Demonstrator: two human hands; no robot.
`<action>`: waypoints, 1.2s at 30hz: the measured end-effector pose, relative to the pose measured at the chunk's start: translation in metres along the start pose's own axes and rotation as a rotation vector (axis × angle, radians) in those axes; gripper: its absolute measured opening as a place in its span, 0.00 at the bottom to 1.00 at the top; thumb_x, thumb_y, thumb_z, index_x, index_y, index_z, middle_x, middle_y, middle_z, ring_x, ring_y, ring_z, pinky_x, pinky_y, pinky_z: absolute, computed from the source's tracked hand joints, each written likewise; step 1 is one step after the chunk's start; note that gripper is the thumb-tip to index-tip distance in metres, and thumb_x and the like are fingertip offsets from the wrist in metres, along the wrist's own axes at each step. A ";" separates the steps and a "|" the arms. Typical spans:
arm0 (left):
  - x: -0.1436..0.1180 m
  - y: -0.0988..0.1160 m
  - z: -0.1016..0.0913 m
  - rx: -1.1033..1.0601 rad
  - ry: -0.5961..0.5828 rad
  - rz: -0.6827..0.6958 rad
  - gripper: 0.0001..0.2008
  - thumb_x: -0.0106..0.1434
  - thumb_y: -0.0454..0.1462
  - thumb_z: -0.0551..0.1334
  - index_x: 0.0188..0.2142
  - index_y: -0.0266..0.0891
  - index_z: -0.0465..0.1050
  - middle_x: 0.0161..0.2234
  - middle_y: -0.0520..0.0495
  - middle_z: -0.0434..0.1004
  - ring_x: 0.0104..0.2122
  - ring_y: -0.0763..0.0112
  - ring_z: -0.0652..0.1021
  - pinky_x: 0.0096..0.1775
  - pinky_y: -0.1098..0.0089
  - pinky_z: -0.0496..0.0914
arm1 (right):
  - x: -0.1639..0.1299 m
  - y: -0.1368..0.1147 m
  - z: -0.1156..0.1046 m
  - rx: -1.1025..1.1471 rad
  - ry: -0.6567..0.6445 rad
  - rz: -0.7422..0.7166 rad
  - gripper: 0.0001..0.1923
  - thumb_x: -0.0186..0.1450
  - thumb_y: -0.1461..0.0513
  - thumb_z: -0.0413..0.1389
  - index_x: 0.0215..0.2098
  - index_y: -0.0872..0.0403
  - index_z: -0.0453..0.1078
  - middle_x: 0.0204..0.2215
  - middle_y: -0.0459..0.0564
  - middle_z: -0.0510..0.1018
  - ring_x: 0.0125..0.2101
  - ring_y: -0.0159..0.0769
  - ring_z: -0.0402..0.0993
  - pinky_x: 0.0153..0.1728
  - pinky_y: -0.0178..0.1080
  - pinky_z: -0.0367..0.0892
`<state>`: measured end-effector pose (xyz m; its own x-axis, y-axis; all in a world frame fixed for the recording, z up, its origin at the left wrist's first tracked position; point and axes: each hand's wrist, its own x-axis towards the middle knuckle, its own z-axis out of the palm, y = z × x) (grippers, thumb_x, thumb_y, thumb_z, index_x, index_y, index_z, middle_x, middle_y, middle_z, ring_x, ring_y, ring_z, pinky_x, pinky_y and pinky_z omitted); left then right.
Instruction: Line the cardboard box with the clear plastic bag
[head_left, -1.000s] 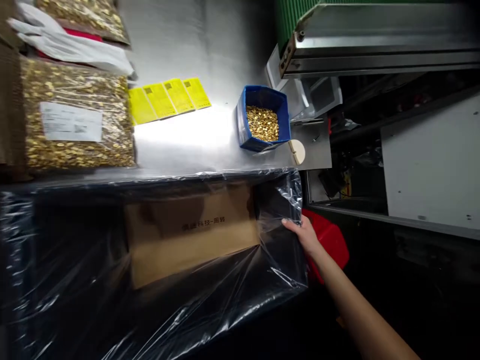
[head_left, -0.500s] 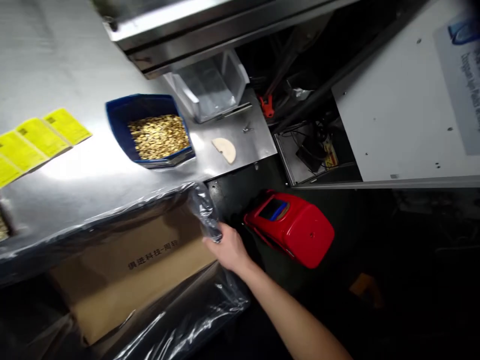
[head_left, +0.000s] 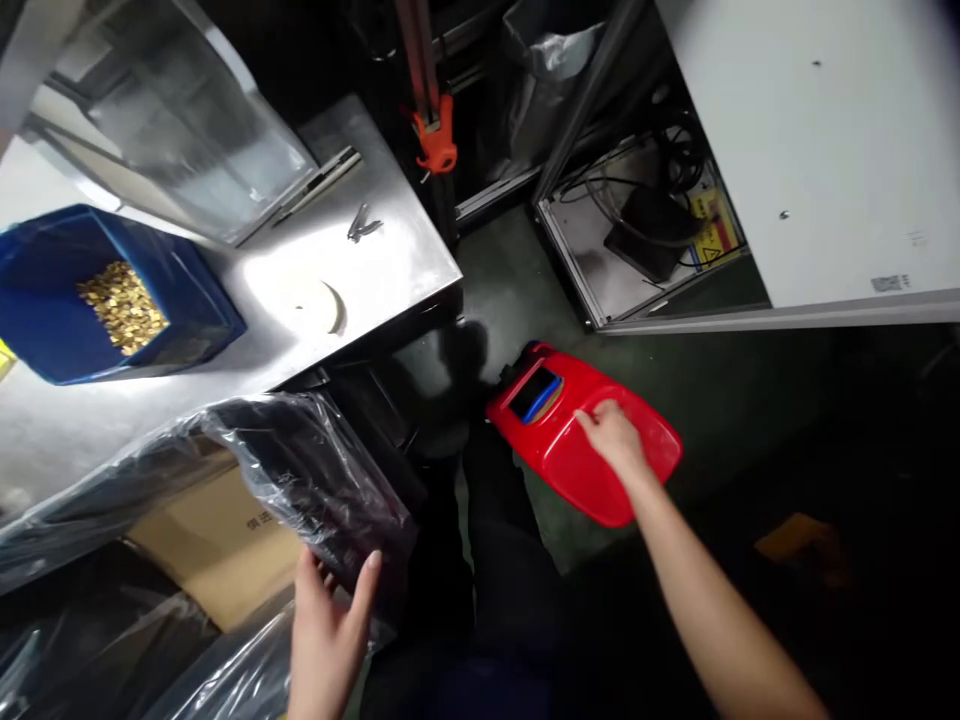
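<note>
My left hand [head_left: 330, 620] is at the lower middle, thumb and fingers spread apart. It lies against or just in front of the clear plastic liner [head_left: 296, 470] draped over a cardboard box; whether it touches the plastic I cannot tell. Inside the liner shows a brown cardboard panel [head_left: 217, 535] with printed characters. My right hand [head_left: 611, 437] is over a red plastic object [head_left: 589, 480] with a dark, blue-edged window. Its fingers are loosely bent, thumb apart, and nothing shows in them. Contact with the red surface is unclear.
On the metal table [head_left: 405, 260] stand a blue bin [head_left: 195, 310] of small gold-coloured parts and a clear bin [head_left: 202, 120]. A pale half-round piece [head_left: 322, 308] and small snips [head_left: 364, 225] lie there. An orange clamp [head_left: 436, 140] hangs behind. A white cabinet [head_left: 832, 150] stands right.
My right hand has let go of the plastic liner and moved right, over the red object. My left hand has come into view beside the liner. The view has shifted right.
</note>
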<state>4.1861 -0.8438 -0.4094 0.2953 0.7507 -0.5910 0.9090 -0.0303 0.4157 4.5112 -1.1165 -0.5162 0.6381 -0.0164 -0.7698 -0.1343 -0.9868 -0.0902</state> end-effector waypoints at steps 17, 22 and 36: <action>-0.018 -0.001 0.013 0.198 0.288 0.268 0.46 0.65 0.53 0.62 0.70 0.26 0.47 0.62 0.24 0.61 0.62 0.36 0.66 0.62 0.41 0.63 | 0.076 0.114 0.001 -0.241 -0.079 0.247 0.34 0.67 0.47 0.61 0.63 0.58 0.63 0.56 0.61 0.75 0.52 0.48 0.76 0.51 0.52 0.73; -0.071 0.014 -0.009 0.130 0.436 0.399 0.36 0.66 0.48 0.63 0.67 0.34 0.56 0.60 0.31 0.64 0.61 0.44 0.68 0.59 0.47 0.68 | 0.072 0.106 0.003 -0.228 -0.098 0.228 0.29 0.69 0.48 0.59 0.61 0.56 0.66 0.57 0.59 0.73 0.53 0.46 0.74 0.52 0.52 0.73; -0.042 0.041 0.050 -0.248 -0.404 -0.012 0.27 0.57 0.61 0.59 0.40 0.45 0.79 0.39 0.45 0.84 0.45 0.52 0.82 0.49 0.65 0.76 | 0.022 0.057 -0.031 -0.045 -0.036 0.087 0.15 0.70 0.57 0.61 0.51 0.55 0.72 0.48 0.52 0.78 0.45 0.41 0.78 0.46 0.46 0.76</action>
